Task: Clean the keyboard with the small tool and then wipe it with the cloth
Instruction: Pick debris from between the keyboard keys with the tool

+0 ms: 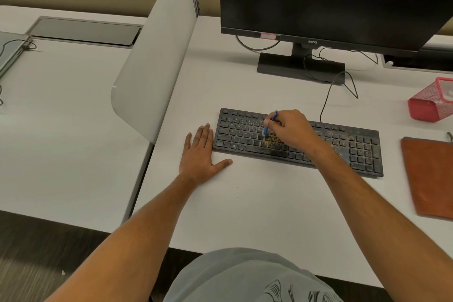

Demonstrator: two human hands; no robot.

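On my feed, a dusty black keyboard (pixel 297 141) lies on a white desk (pixel 245 203). A left hand (pixel 199 152) rests flat on the desk with fingers straight, touching the keyboard's left end. Over the keyboard's middle rows, the right hand (pixel 290 129) pinches a small blue tool (pixel 269 124), its tip down among crumb-strewn keys. Behind the keyboard stands a dark monitor (pixel 335 0). Right of the keyboard lies an orange cloth (pixel 431 176), with a red mesh holder (pixel 431 103) beyond it.
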